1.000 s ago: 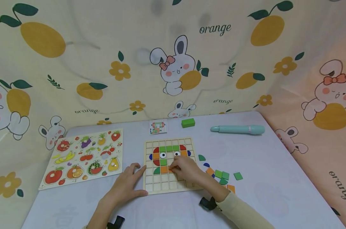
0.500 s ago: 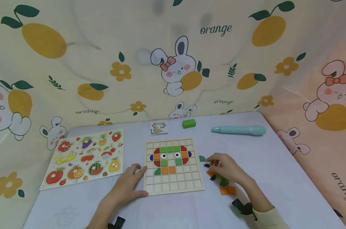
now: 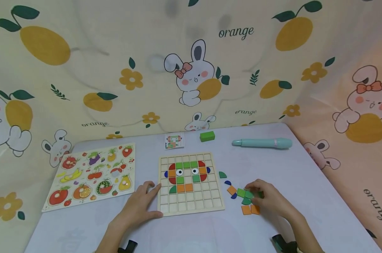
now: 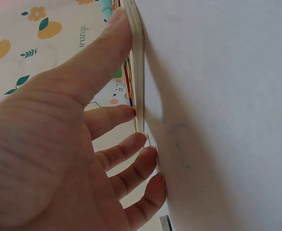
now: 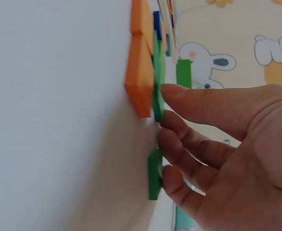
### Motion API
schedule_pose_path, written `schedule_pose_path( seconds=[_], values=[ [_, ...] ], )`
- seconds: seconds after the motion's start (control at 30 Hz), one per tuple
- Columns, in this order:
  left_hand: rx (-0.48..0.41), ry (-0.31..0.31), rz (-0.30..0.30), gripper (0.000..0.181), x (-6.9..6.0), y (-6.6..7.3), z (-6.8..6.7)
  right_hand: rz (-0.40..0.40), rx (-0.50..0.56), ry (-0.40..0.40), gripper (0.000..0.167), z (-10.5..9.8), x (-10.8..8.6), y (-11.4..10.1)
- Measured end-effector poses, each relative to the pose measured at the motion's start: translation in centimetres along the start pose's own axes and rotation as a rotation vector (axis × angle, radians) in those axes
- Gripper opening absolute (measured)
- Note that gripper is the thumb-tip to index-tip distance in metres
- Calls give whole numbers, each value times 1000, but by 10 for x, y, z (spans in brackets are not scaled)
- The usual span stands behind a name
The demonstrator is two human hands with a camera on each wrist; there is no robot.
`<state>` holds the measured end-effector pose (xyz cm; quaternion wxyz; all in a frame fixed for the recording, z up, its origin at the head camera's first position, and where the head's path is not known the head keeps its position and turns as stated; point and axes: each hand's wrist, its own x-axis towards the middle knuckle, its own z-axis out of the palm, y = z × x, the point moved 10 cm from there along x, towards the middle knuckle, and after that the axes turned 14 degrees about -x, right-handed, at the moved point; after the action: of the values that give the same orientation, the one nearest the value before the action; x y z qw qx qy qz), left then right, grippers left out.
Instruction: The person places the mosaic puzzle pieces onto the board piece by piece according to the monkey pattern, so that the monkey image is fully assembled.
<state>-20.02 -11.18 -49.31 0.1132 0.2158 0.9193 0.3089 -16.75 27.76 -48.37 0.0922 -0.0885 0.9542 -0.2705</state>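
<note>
- Left hand point(image 3: 138, 203), relaxed, rests against the left edge of the grid board point(image 3: 206, 195).
- Right hand point(image 3: 271, 202), fingers parted, nears green tiles point(image 3: 241, 192) right of the board.
- Pinching one tile's edges seems best.

A creased cream cloth point(image 3: 140, 38) hangs behind the white-topped table point(image 3: 191, 233) and along both its sides, printed with rabbits point(image 3: 194, 75), oranges point(image 3: 45, 45), yellow flowers point(image 3: 131, 79), green leaves point(image 3: 25, 12) and the word "orange" point(image 3: 236, 32). Toward the right, the cloth's colour turns warmer and pinkish.
</note>
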Motion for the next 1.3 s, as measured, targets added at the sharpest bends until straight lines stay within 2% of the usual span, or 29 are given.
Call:
schedule_pose_path(
  seconds=[0.37,0.63,0.97,1.3],
  values=[
    [-1,8,24,97,-1,3,-1,37,-6,77,32,0,-5,0],
    [-4,12,12,97,0,2,-2,-13,-47,105,32,-1,-5,-3],
    [5,6,11,97,0,2,-2,-30,-109,117,34,1,-5,-6],
    [7,2,12,97,0,1,0,13,-132,125,26,1,-6,-5]
  ],
)
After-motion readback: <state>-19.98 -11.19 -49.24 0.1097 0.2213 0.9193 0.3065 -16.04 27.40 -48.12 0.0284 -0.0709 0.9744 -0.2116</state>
